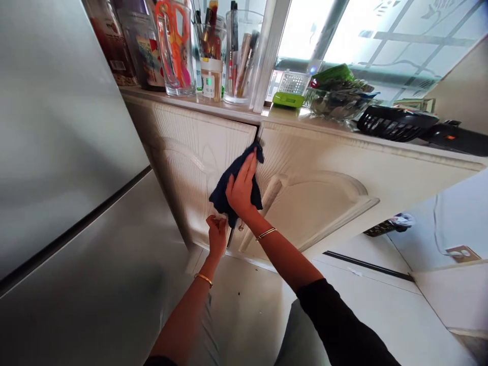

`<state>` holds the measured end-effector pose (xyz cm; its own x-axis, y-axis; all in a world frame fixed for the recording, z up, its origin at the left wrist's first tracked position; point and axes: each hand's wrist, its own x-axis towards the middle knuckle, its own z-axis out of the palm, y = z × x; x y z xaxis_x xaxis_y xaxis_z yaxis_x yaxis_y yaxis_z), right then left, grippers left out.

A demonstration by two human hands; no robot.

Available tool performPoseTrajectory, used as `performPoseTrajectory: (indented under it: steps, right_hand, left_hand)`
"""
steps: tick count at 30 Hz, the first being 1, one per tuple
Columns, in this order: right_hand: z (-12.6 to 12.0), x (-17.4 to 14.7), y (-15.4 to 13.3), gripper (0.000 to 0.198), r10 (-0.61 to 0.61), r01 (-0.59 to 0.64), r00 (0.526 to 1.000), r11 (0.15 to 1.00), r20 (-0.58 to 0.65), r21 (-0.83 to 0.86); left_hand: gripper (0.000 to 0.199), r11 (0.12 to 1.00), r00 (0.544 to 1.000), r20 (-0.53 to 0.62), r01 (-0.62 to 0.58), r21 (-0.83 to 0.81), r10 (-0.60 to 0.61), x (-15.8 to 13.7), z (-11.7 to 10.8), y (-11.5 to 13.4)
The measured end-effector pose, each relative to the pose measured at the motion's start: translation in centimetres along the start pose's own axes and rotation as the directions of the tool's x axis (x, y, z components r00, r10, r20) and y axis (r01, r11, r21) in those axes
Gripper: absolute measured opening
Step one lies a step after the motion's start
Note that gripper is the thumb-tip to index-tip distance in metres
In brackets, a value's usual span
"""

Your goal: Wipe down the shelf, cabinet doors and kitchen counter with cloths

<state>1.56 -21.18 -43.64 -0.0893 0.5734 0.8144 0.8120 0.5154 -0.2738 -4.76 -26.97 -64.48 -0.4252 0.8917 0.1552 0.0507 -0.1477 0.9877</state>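
Observation:
A dark blue cloth (229, 190) is pressed against the pale cabinet doors, across the gap between them. My right hand (242, 185) holds it there, its fingers stretched up over the cloth and the thumb a little apart. Lower and to the left, my left hand (216, 229) is closed in a pinch at the inner edge of the left door (183, 162). What sits between its fingers is hidden. Beside it, a small metal knob (241, 227) shows on the right door (320, 203).
Above the doors, a ledge holds scissors (175, 40) in a glass, pen cups (242, 61), a green-lidded box (288, 99), a filled glass bowl (335, 99) and a black basket (396, 122). A steel-coloured appliance (68, 127) stands close on the left.

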Motion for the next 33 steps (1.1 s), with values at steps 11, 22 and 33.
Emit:
performPoseTrajectory:
  steps: [11,22,33]
  right_hand:
    - [-6.2,8.7,-2.7,0.044,-0.294,0.306,0.952,0.926,0.084,-0.222]
    - [0.8,11.4,-11.7,0.048,-0.315,0.376,0.924,0.850,0.218,-0.369]
    - [7.2,15.5,-17.9,0.076,-0.455,0.578,0.816,0.666,0.357,-0.472]
  left_hand:
    - [0.027,0.998,1.000,-0.008,-0.011,-0.059,0.010,-0.7,0.0,0.3]
    - [0.025,0.994,0.999,-0.033,-0.008,-0.105,0.004,-1.5,0.2,0.4]
    - [0.030,0.999,0.997,-0.075,-0.016,-0.045,0.012,-2.0,-0.4,0.0]
